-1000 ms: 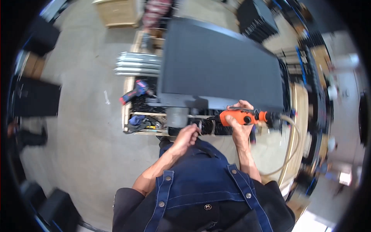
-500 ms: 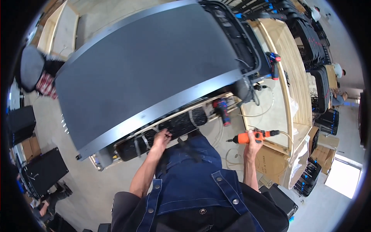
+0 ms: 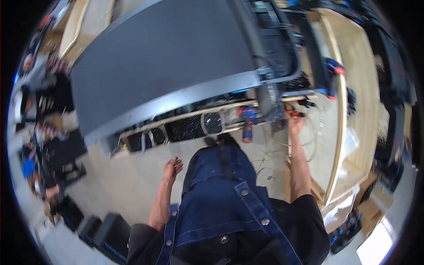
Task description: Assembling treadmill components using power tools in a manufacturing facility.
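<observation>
My right hand, arm stretched forward, is wrapped round an orange power screwdriver by the right front corner of a treadmill. Its tip is hidden by blur and nearby parts. The treadmill's wide dark grey belt lies across the view, with a silver side rail along the near edge. My left hand hovers apart from everything, left of my legs, fingers curled together. Whatever those fingers hold, if anything, cannot be made out. Black parts bins sit in a wooden rack below the rail.
A red and blue cordless drill hangs at the rack's right end. Another cordless drill is by a long wooden crate on the right. A pale hose loops near my right arm. People work at the far left.
My left hand has left the parts bins and drawn back toward me. My right hand has carried the orange screwdriver forward to the treadmill's corner. The view has shifted.
</observation>
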Tool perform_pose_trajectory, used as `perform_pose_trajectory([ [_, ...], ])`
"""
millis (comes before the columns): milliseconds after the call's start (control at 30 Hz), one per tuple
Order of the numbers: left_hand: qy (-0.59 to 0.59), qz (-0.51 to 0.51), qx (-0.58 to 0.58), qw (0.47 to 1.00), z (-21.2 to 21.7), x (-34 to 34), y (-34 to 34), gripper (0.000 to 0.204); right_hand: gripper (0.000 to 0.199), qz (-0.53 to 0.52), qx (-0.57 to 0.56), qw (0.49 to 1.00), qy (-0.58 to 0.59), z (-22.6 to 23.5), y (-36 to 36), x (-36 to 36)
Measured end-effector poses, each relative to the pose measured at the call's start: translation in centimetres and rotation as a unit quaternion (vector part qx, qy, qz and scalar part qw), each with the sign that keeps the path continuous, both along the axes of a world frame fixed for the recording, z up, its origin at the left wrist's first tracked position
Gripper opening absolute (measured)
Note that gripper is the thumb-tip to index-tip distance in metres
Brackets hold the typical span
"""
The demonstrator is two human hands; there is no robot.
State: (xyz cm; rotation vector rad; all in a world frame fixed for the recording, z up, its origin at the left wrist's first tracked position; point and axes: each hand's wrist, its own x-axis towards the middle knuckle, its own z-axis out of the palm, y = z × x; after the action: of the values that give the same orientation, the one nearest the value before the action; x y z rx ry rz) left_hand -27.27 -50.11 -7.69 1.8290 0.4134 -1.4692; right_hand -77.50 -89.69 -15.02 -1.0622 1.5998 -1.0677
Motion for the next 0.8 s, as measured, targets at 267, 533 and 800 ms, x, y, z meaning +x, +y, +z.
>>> perform_pose_trajectory([
  [267, 0.007, 0.163, 0.016, 0.986, -3.9, -13.8, 10.9, 0.044, 0.027, 0.108, 0.043, 0.993, 0.005, -10.8, -8.4, -9.0],
  [533, 0.011, 0.290, 0.022, 0.957, -9.9, -31.0, 13.5, 0.027, 0.022, 0.271, 0.221, 0.935, -0.051, 2.4, -1.1, -4.5],
  [800, 0.022, 0.187, -0.027, 0.982, -13.9, -41.5, 9.0, 0.021, 0.057, 0.560, 0.306, 0.766, 0.080, 19.8, 6.4, -3.9],
])
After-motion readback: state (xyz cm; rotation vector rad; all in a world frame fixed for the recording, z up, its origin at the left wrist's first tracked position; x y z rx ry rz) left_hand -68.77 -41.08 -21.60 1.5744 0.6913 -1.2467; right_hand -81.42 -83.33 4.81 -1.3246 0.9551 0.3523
